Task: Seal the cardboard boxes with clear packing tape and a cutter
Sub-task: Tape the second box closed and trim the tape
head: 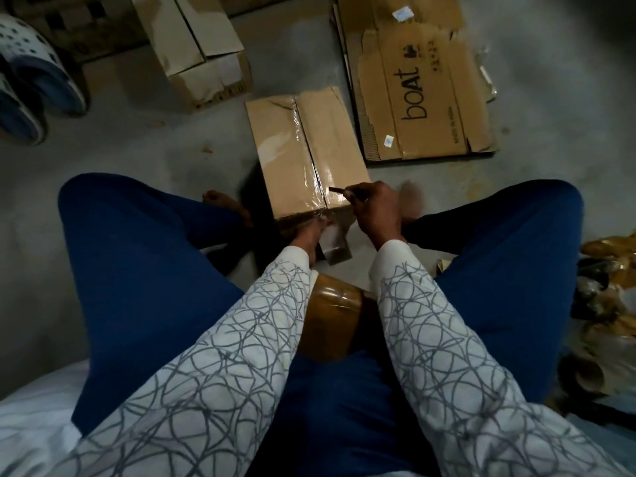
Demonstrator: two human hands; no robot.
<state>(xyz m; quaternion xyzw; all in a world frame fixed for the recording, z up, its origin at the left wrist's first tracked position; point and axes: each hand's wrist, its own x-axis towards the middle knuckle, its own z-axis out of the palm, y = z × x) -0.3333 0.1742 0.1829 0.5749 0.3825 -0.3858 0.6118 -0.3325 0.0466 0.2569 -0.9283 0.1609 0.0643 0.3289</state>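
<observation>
A closed cardboard box [303, 149] lies on the floor between my knees, with clear tape shining along its centre seam. My right hand [377, 208] grips a dark cutter [339, 191], whose tip rests on the tape at the box's near edge. My left hand [311, 235] reaches to the box's near side, where it holds the tape strip running down from the edge. A large roll of packing tape [332, 321] sits in my lap between my forearms.
Another cardboard box [196, 49] stands at the back left. A flattened carton [423, 91] printed "boat" lies at the back right. Blue patterned footwear [31, 84] is far left, and crumpled wrapping scraps [605, 301] pile at the right.
</observation>
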